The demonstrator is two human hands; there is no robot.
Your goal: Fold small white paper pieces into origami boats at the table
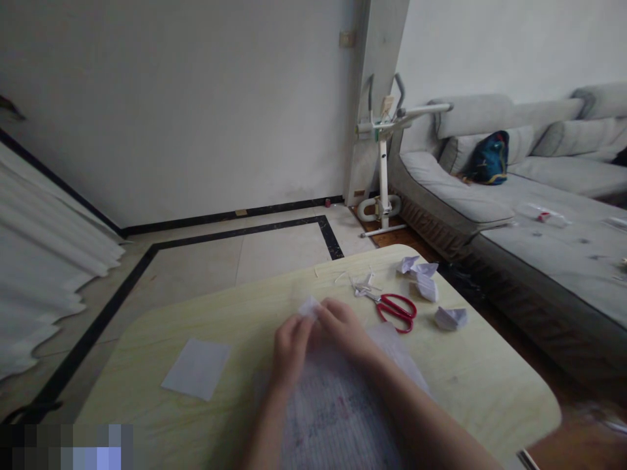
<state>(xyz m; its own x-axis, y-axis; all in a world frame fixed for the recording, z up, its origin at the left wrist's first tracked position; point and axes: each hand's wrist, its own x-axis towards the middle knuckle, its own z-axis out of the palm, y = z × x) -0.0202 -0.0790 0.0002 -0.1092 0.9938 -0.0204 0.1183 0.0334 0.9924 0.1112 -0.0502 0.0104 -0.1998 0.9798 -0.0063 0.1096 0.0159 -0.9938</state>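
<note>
Between the fingers of both hands is a small piece of white paper point(308, 307), its top corner showing above the fingertips. My left hand point(290, 343) pinches it from the left side and my right hand point(343, 326) from the right. Beneath my forearms lies a larger lined sheet point(337, 418) with blurred dark and red marks. Red-handled scissors point(398, 311) rest to the right of my right hand, their blades by white paper scraps point(366, 284). A flat square of white paper point(198, 367) lies to the left of my left hand.
Several folded paper pieces point(424, 286) sit near the table's far right corner, with another folded piece point(451, 318) closer. The pale wooden table point(490, 391) has rounded corners. Beyond it are a grey sofa point(563, 261), a blue backpack point(491, 158) and an exercise machine point(383, 163).
</note>
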